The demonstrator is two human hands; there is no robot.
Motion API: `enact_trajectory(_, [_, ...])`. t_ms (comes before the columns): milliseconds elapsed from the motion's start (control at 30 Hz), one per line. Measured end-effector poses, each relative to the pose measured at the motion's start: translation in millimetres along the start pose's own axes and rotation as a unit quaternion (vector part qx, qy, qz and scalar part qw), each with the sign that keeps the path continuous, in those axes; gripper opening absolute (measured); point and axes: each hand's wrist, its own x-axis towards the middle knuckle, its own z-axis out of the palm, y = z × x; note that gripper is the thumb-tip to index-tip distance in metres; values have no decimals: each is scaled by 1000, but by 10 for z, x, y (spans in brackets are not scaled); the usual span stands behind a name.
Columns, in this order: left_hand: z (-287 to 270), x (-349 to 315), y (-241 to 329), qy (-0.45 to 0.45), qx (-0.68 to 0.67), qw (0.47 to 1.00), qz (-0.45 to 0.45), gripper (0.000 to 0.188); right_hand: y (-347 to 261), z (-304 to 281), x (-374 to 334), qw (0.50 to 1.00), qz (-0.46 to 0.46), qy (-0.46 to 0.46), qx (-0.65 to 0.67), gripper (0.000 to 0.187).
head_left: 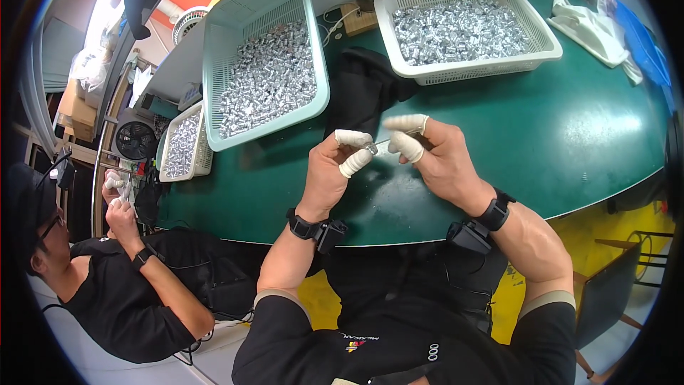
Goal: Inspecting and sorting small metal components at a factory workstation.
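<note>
My left hand [322, 177], with white finger cots on thumb and forefinger, pinches a small silver metal part [371, 148] above the near side of the green table. Across from it, my right hand [450, 170] is closed with white-covered fingertips around a thin metal rod [383, 142]. The rod's tip reaches the part or comes very close; I cannot tell if they touch. Motion slightly blurs the right forefinger, and the fingers hide the rod's other end.
Silver parts fill a pale green basket [324, 100], a white basket [479, 68] and a smaller white basket [204, 165]. Black cloth [363, 89] lies between the larger baskets on the green table [556, 164]. At left sits a co-worker [92, 299]; a chair [605, 299] stands at right.
</note>
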Motion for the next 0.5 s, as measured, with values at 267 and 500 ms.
enact_trajectory(267, [-32,7,7,-11,-46,998,-33,18,-46,-143,49,975,-161,-68,-136,15])
enact_trajectory(500, [-114,35,-1,44,-23,998,-27,20,-93,-178,28,987,-137,37,-72,13])
